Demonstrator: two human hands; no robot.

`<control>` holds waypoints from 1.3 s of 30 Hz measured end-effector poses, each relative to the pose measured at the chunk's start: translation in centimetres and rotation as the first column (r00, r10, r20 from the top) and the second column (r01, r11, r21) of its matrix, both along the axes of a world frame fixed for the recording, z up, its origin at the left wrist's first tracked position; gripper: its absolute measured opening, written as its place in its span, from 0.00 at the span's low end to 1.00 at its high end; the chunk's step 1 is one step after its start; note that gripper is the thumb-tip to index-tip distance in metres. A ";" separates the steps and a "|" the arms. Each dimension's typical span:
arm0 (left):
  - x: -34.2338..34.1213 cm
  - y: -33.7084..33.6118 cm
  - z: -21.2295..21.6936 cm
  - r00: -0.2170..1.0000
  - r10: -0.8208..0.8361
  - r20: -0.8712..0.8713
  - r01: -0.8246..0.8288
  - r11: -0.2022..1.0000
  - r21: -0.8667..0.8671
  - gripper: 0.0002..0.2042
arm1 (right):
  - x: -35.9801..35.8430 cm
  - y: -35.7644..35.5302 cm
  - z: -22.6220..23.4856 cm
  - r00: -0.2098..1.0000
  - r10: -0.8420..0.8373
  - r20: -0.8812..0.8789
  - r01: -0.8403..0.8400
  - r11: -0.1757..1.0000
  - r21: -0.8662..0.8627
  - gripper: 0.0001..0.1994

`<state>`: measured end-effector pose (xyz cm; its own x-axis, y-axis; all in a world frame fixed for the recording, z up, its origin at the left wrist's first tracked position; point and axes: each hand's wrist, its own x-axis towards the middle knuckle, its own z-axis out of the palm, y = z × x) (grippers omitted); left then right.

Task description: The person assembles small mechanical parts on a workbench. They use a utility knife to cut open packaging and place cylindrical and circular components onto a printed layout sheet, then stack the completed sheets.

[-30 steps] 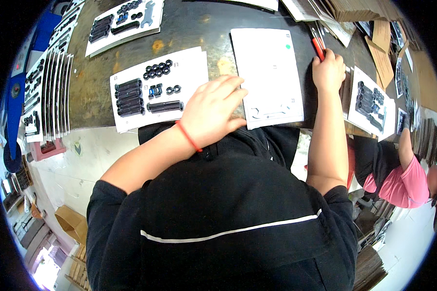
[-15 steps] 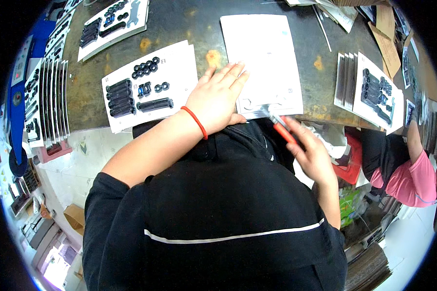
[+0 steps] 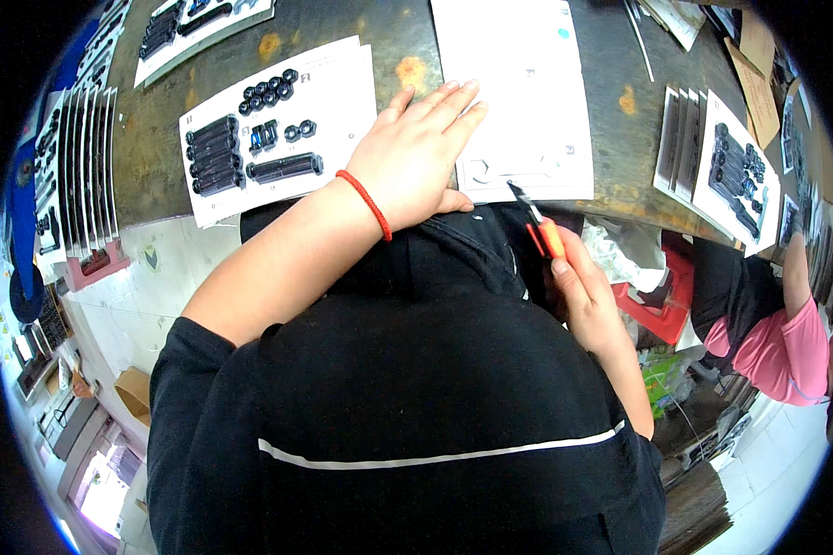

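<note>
My left hand lies flat with its fingers stretched out, pressing on the left edge of a white card. Near the card's bottom edge are faint tool outlines, one of them a wrench shape. In my right hand is a utility knife with an orange-red handle. Its dark blade points up and left, its tip by the card's near edge. To the left of my left hand, another white card carries black bolts and nuts in rows.
Upright stacked cards with black hardware stand at the left and right of the dark, stained table. A further card pile lies at the far left. At right, a person in a pink top works near a red stool.
The knife has pulled back toward me from the card's bottom edge, and its blade has turned more upward. My left hand stays on the card. The view has shifted slightly.
</note>
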<state>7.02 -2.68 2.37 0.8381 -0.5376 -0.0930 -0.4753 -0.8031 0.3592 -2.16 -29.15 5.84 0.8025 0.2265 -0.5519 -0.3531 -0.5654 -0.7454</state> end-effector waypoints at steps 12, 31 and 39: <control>-0.1 0.1 -0.3 0.999 0.032 0.025 -0.030 0.997 -0.066 0.47 | -0.2 2.2 -1.2 0.833 0.338 0.438 -0.126 0.887 -0.445 0.29; -0.1 -0.1 -0.1 0.999 0.028 0.040 -0.027 0.999 -0.030 0.45 | 0.1 -1.7 -0.9 0.852 0.246 0.463 0.061 0.831 -0.553 0.28; -0.3 -0.3 0.1 0.999 0.034 0.027 -0.034 0.999 -0.014 0.45 | 0.5 -3.5 -0.7 0.867 0.249 0.431 0.039 0.830 -0.556 0.28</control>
<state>6.77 -3.01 2.49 0.8580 -0.5098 -0.0630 -0.4575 -0.8142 0.3575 -1.68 -32.64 5.12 0.9787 0.1124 -0.1718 0.0421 -0.9290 -0.3678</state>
